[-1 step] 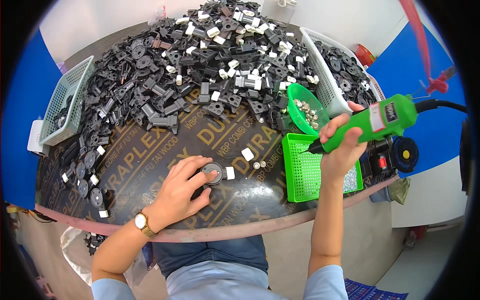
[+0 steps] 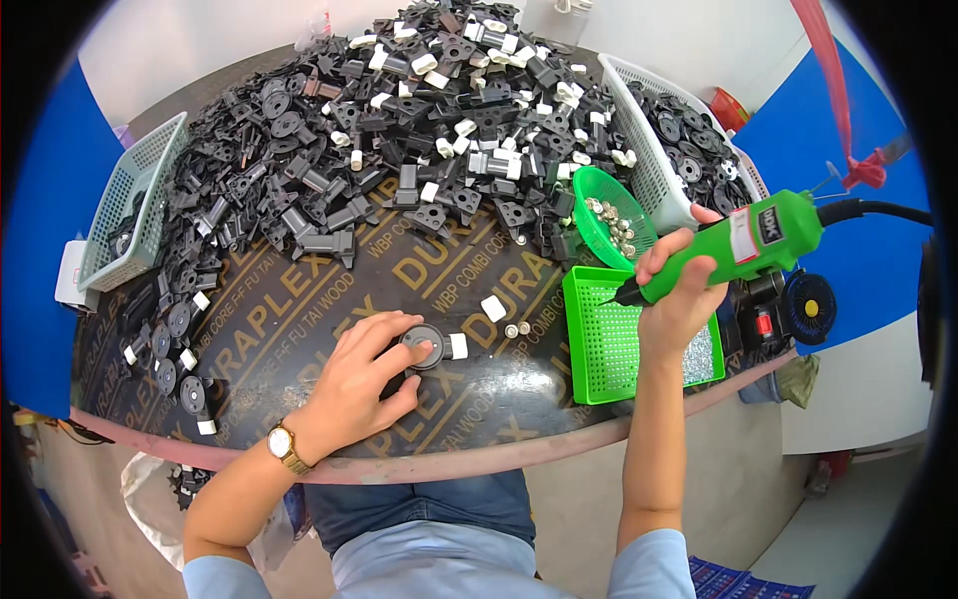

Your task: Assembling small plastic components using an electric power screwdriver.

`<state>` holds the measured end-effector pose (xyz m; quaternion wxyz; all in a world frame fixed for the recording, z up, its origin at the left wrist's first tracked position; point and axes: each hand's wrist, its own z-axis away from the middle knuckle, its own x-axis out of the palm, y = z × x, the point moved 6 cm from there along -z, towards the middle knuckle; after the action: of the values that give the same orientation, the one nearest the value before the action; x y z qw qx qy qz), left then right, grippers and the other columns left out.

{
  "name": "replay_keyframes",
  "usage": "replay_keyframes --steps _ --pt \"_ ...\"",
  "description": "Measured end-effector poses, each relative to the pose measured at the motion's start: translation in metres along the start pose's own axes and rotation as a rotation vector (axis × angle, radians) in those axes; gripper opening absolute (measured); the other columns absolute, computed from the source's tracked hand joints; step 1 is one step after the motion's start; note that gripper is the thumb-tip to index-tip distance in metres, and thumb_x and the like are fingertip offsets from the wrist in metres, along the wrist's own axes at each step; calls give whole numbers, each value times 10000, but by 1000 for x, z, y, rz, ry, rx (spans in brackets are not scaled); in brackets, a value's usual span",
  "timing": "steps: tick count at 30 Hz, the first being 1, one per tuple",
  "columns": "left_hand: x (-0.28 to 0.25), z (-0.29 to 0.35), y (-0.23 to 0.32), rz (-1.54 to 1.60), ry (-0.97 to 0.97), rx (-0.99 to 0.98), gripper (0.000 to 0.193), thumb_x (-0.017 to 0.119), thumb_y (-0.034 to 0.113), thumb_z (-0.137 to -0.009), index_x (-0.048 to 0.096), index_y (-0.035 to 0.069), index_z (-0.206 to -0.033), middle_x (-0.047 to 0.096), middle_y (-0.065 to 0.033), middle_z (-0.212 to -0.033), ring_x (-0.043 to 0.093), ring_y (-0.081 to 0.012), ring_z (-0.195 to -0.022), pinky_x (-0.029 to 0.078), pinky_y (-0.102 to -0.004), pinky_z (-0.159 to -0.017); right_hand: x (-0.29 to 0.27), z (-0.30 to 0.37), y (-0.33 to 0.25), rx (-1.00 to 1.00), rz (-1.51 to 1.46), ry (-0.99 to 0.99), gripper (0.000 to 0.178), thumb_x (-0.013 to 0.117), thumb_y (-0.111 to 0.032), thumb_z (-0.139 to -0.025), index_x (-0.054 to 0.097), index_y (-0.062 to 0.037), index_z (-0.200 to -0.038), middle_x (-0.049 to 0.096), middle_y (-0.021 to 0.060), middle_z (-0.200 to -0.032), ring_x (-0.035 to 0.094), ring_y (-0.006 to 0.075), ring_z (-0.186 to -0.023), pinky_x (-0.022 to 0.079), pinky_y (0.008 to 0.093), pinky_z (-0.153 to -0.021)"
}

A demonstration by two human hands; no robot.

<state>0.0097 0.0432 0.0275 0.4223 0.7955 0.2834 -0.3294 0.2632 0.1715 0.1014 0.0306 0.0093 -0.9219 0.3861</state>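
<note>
The left hand (image 2: 371,367) presses its fingers on a round black plastic piece with a white end block (image 2: 424,333), flat on the dark counter (image 2: 544,424) at lower centre of the frame. The right hand (image 2: 681,290), right of centre, grips a green handheld power driver (image 2: 736,245), its tip over a green rectangular plastic tray (image 2: 579,387). Since the previous picture, the driver's rear end has shifted slightly left; the round piece hasn't moved, so it seems steadied while the driver remains apart from it. Beyond, a heap of black and white plastic parts (image 2: 334,185) fills upper centre.
</note>
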Motion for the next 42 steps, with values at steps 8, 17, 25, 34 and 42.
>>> replay_keyframes --steps 8,17,25,34,42 --pt "-3 5 0 -9 1 -16 383 705 83 -705 589 86 -1069 539 -133 -1188 523 -315 -1087 425 -404 -872 0 5 14 7 25 -38 725 543 -605 -826 406 14 -1180 461 33 -618 438 94 -487 366 215 -455" --pt "-2 7 -1 0 -15 -29 385 711 92 -715 588 91 -1080 538 -135 -1198 540 -299 -1040 423 -384 -846 3 7 11 0 53 -57 704 564 -582 -826 429 27 -1151 477 42 -627 458 100 -495 382 218 -459" --pt "-3 7 -3 -8 -17 -28 374 728 131 -725 592 91 -1071 541 -117 -1200 527 -301 -1053 412 -387 -863 9 7 11 35 113 -2 579 570 -469 -885 431 32 -1140 488 43 -659 472 101 -536 391 225 -477" --pt "-2 3 -6 -34 19 -48 367 747 220 -715 614 89 -1031 545 -93 -1101 510 -285 -979 414 -371 -824 61 3 -43 60 -217 17 801 442 -691 -818 366 15 -1190 429 12 -606 415 92 -466 373 235 -460" --pt "-2 10 -15 38 34 -81 390 754 214 -705 617 76 -1043 558 -100 -1088 541 -286 -945 441 -367 -802 148 42 -40 210 -317 -206 879 445 -761 -739 368 -13 -1195 438 5 -609 425 97 -454 388 236 -458"
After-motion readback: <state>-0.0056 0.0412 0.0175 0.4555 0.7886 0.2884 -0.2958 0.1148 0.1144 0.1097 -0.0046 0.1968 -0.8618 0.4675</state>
